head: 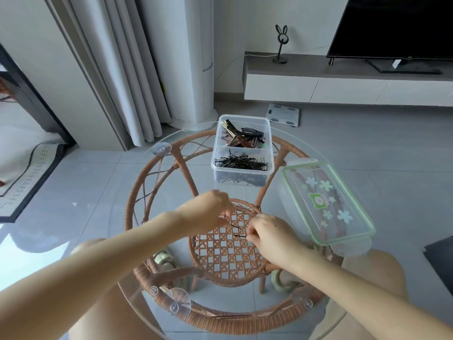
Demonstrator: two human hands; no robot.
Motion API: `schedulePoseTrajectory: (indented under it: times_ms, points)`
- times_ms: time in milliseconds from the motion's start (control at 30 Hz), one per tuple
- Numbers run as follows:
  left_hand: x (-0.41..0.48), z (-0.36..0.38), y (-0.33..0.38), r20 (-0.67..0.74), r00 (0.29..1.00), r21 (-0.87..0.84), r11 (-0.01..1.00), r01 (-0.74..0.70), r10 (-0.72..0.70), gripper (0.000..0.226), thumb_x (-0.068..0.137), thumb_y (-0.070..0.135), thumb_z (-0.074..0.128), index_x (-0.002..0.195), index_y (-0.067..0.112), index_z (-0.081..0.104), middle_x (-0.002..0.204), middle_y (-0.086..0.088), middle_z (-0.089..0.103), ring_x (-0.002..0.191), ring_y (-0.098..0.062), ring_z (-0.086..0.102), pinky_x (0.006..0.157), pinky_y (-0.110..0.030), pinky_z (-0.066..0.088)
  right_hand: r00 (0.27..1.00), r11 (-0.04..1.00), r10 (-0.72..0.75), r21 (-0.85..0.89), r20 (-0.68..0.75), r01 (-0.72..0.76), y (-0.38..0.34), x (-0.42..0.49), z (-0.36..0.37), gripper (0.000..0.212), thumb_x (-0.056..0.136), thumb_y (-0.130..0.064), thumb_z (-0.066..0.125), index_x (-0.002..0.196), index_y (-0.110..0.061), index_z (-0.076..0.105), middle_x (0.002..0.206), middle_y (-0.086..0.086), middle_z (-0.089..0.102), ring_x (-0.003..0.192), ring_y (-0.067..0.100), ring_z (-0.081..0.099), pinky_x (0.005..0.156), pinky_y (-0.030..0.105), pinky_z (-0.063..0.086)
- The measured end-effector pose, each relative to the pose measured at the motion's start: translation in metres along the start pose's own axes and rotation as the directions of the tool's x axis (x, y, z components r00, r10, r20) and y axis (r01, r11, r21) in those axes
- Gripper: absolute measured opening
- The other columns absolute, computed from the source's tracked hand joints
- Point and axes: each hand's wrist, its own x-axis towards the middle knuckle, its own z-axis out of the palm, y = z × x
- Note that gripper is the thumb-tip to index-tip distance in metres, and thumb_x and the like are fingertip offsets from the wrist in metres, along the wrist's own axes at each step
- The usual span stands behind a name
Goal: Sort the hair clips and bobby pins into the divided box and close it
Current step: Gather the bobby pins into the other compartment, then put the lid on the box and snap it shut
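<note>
A clear divided box (217, 153) stands open at the far side of the round glass table (137, 244). Its far compartment holds brown and black hair clips (241, 137); its near compartment holds a pile of black bobby pins (241, 163). The box's lid (327, 203), clear with a green rim and flower prints, lies to the right of the box. Near the table's middle, my left hand (208, 212) pinches a thin black bobby pin (235, 227). Just right of it, my right hand (269, 233) pinches another black bobby pin (239, 236).
The glass top rests on a brown wicker frame (220, 320) with clear suction cups (180, 301). Beyond the table are grey curtains (122, 69), a white column unit (186, 57), a bathroom scale (283, 115) on the floor, and a TV cabinet (343, 82).
</note>
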Motion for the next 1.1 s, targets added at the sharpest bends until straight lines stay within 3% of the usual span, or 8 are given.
schedulePoseTrajectory:
  times_ms: [133,367,600,733,833,933,1000,1100]
  points:
    - [-0.004,0.02,0.007,0.014,0.999,0.048,0.998,0.04,-0.041,0.017,0.092,0.004,0.045,0.105,0.006,0.055,0.105,-0.006,0.054,0.094,-0.021,0.053,0.088,-0.03,0.048,0.999,0.996,-0.035,-0.083,-0.039,0.031,-0.001,0.002,-0.004,0.01,0.088,-0.004,0.052,0.09,-0.006,0.061,0.093,0.006,0.062,0.089,0.021,0.056,0.085,0.023,0.045]
    - [0.0,0.024,0.015,-0.026,0.997,0.158,0.985,0.073,-0.07,0.031,0.089,-0.006,0.039,0.116,0.005,0.049,0.114,-0.011,0.054,0.101,-0.023,0.051,0.094,-0.033,0.047,0.898,0.996,0.067,-0.026,-0.434,-0.087,0.009,0.067,-0.079,0.011,0.086,0.002,0.049,0.079,-0.005,0.055,0.077,0.011,0.064,0.07,0.029,0.057,0.073,0.043,0.05]
    - [0.034,-0.033,0.016,-0.415,0.908,0.022,0.996,0.081,-0.064,0.02,0.088,-0.007,0.038,0.092,0.008,0.051,0.098,-0.009,0.056,0.082,-0.015,0.039,0.069,-0.018,0.028,0.892,0.993,0.048,-0.076,-0.449,-0.092,0.028,0.101,-0.075,0.033,0.093,-0.022,0.046,0.068,-0.005,0.057,0.079,0.012,0.066,0.084,0.033,0.056,0.063,0.033,0.04]
    - [0.061,-0.047,0.004,-0.525,0.846,0.01,0.993,0.118,-0.095,0.025,0.095,0.013,0.04,0.098,0.001,0.061,0.1,-0.014,0.062,0.096,-0.029,0.052,0.078,-0.031,0.04,0.805,0.986,0.095,-0.058,-0.586,-0.159,0.047,0.064,-0.077,0.039,0.094,-0.032,0.04,0.074,-0.006,0.061,0.078,0.007,0.065,0.078,0.03,0.059,0.058,0.028,0.032]
    - [0.072,-0.046,0.0,-0.53,0.774,-0.011,0.916,0.401,-0.345,0.04,0.095,0.033,0.038,0.122,0.006,0.052,0.123,-0.017,0.052,0.114,-0.036,0.044,0.093,-0.044,0.04,0.876,0.936,0.223,-0.158,-0.427,-0.315,0.071,0.03,-0.062,0.068,0.084,-0.065,0.035,0.119,-0.011,0.057,0.116,0.01,0.065,0.102,0.029,0.06,0.076,0.033,0.049]
    - [0.071,-0.034,0.003,-0.406,0.686,-0.197,0.791,0.579,-0.604,0.055,0.092,0.04,0.041,0.135,0.007,0.03,0.132,-0.021,0.043,0.12,-0.039,0.041,0.095,-0.047,0.039,0.901,0.864,0.419,-0.254,-0.116,-0.434,0.09,0.006,-0.041,0.107,0.066,-0.086,0.029,0.145,-0.015,0.018,0.15,0.015,0.029,0.138,0.033,0.027,0.109,0.047,0.029]
    - [0.071,-0.019,0.001,-0.299,0.649,-0.461,0.702,0.543,-0.699,0.053,0.091,0.035,0.041,0.133,0.004,0.03,0.124,-0.023,0.05,0.111,-0.04,0.05,0.088,-0.045,0.045,0.891,0.85,0.449,-0.274,-0.068,-0.449,0.096,0.0,-0.031,0.109,0.066,-0.086,0.029,0.146,-0.016,0.008,0.155,0.017,0.01,0.143,0.036,0.007,0.113,0.051,0.015]
    - [0.067,-0.013,-0.002,-0.166,0.645,-0.747,0.522,0.411,-0.746,0.037,0.086,0.022,0.04,0.118,0.004,0.046,0.103,-0.019,0.064,0.091,-0.036,0.062,0.08,-0.043,0.054,0.892,0.837,0.448,-0.319,-0.064,-0.444,0.086,0.002,-0.031,0.089,0.079,-0.07,0.037,0.143,-0.01,0.018,0.151,0.025,0.017,0.138,0.042,0.017,0.111,0.051,0.022]
